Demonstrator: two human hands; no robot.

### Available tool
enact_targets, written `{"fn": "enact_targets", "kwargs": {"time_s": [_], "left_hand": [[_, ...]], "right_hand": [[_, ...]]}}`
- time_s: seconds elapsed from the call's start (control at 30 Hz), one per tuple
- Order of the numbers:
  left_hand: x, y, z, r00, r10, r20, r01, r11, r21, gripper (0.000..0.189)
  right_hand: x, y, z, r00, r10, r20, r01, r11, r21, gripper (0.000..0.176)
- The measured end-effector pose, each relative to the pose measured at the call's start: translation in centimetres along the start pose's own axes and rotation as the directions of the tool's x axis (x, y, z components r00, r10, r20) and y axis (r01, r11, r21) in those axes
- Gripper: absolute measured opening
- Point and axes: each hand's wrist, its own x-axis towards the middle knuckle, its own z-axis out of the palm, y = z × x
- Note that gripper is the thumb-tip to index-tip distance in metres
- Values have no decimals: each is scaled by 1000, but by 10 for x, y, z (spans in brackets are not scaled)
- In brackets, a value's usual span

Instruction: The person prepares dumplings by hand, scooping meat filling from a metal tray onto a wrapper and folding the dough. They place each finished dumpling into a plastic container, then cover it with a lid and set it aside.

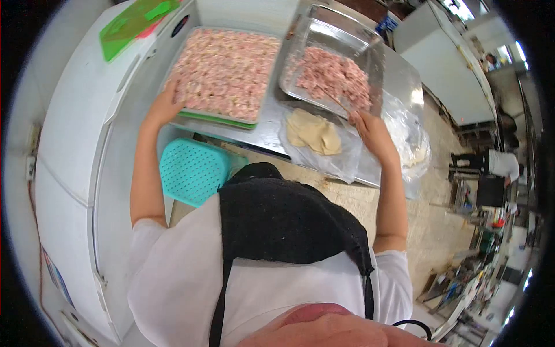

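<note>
My left hand (166,104) is at the near left corner of a tray (254,122), with its thumb and fingers curved on the rim. Small pink and pale dumpling-like pieces (225,72) cover the tray in close rows. In my right hand (373,132) is a thin stick-like spatula (335,99), whose far end lies in the meat. That minced meat (332,75) is heaped in the near part of a deep metal pan (341,26). Between the pan and my body, a stack of pale dough wrappers (314,132) lies on clear plastic.
The steel table (263,137) carries the tray and pan. A turquoise perforated basket (195,170) is below its near edge. More plastic-wrapped dough (409,147) lies at right. A white freezer (75,115) with a green sheet (130,29) stands left. Another person (502,165) is far right.
</note>
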Motion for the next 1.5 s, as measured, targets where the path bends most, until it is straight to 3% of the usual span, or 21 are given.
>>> {"fn": "enact_targets", "kwargs": {"time_s": [0.03, 0.1, 0.13, 0.2, 0.23, 0.33, 0.43, 0.5, 0.63, 0.73, 0.77, 0.9, 1.0, 1.13, 1.2, 1.23, 1.3, 1.4, 1.43, 1.47, 1.5], "left_hand": [[-4, 21, -3, 1000, 22, 19, -22, 1000, -3, 73], [-11, 66, -10, 990, -121, -71, 134, 964, 230, 61], [-10, 82, -1, 992, -109, -64, 121, 966, 230, 61], [-5, 123, 21, 964, 163, -209, -138, 982, 132, 53], [-3, 149, 36, 961, 213, -177, -210, 977, 35, 47], [0, 246, 92, 920, 381, -89, -391, 899, -195, 33], [4, 287, 185, 791, 611, 28, -565, 747, -349, 32], [5, 313, 218, 745, 656, 118, -561, 713, -421, 31], [-1, 318, 247, 805, 577, 135, -555, 814, -172, 23], [6, 313, 246, 828, 519, 213, -504, 855, -123, 18], [7, 312, 241, 843, 500, 198, -466, 863, -194, 18], [11, 302, 233, 941, 327, 87, -262, 868, -422, 22], [13, 304, 217, 962, 254, 101, -184, 876, -446, 27], [20, 289, 213, 965, 245, 95, -184, 889, -419, 25], [22, 283, 210, 998, -9, 67, 47, 811, -583, 24], [24, 284, 203, 998, -10, 67, 48, 808, -588, 24], [32, 287, 187, 945, -274, 179, 248, 242, -938, 23], [42, 280, 184, 950, -257, 177, 207, 93, -974, 26], [41, 270, 183, 964, -211, 163, 215, 256, -943, 30], [43, 261, 185, 964, -210, 163, 215, 252, -944, 30], [46, 256, 185, 962, -225, 154, 190, 147, -971, 32]], "right_hand": [[7, 16, -10, 1000, 27, -9, -27, 1000, 3, 33], [22, 49, -34, 997, -45, 65, 72, 860, -505, 29], [30, 58, -46, 998, -33, 58, 58, 861, -505, 29], [45, 77, -68, 992, 62, 109, 19, 784, -620, 33], [59, 95, -69, 992, 65, 105, 14, 785, -619, 33], [80, 151, -40, 990, -136, -38, 69, 702, -709, 31], [80, 151, -7, 969, -246, 37, 210, 729, -651, 19], [52, 127, -12, 950, -294, 105, 293, 727, -621, 15], [20, 123, 4, 879, -454, 148, 464, 740, -487, 15], [34, 133, -21, 897, -390, 208, 440, 735, -516, 14], [40, 132, -40, 921, -315, 230, 390, 741, -547, 14], [54, 153, -33, 895, -427, 127, 425, 735, -528, 14], [29, 129, -4, 882, -440, 168, 465, 755, -463, 14], [48, 131, -43, 900, -362, 241, 435, 746, -505, 14], [51, 135, -40, 899, -366, 243, 439, 736, -516, 15], [46, 133, -28, 899, -368, 238, 438, 739, -511, 15], [39, 123, -6, 883, -426, 195, 469, 788, -399, 21], [43, 105, 6, 946, -216, 240, 286, 905, -314, 31], [44, 109, 7, 956, -219, 193, 246, 961, -125, 37], [45, 113, 9, 957, -218, 194, 245, 961, -129, 37], [47, 113, 7, 956, -213, 203, 210, 977, 37, 38]]}}
